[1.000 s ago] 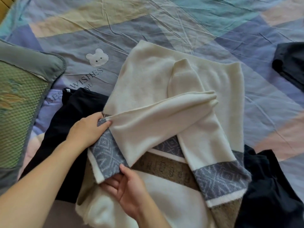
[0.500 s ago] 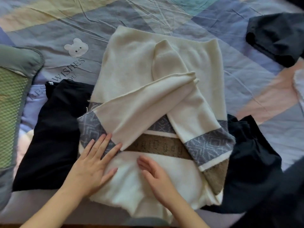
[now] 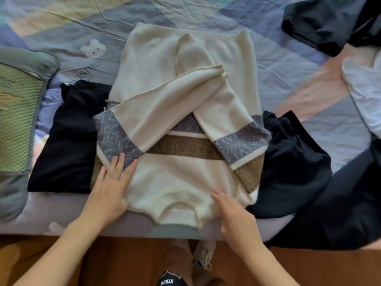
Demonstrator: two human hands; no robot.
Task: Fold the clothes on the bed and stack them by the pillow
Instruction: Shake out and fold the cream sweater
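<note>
The left hand lies flat, palm down, on the near left part of the cream sweater, its fingers straight and spread, the tips resting on the grey patterned cuff of the sleeve folded across the body; its grip is fully open and has hold of nothing. The right hand rests at the near right edge of the sweater beside the neckline, fingers straight and close together, pointing up and left, pressing the cloth; its grip too is open and holds nothing. The sweater lies in the middle of the bed, near its front edge, both sleeves crossed over the chest, with a brown band running across it under the sleeves. A folded black garment lies just left of it, touching its edge, between the sweater and the green pillow at the left. Another dark garment lies crumpled against the sweater's right side. Far right sit a dark folded piece and a white garment. The bedsheet bears a white bear figure and the partly covered word "WISHES". Below the bed edge, a dark item on the floor shows the inverted letters "STICE".
</note>
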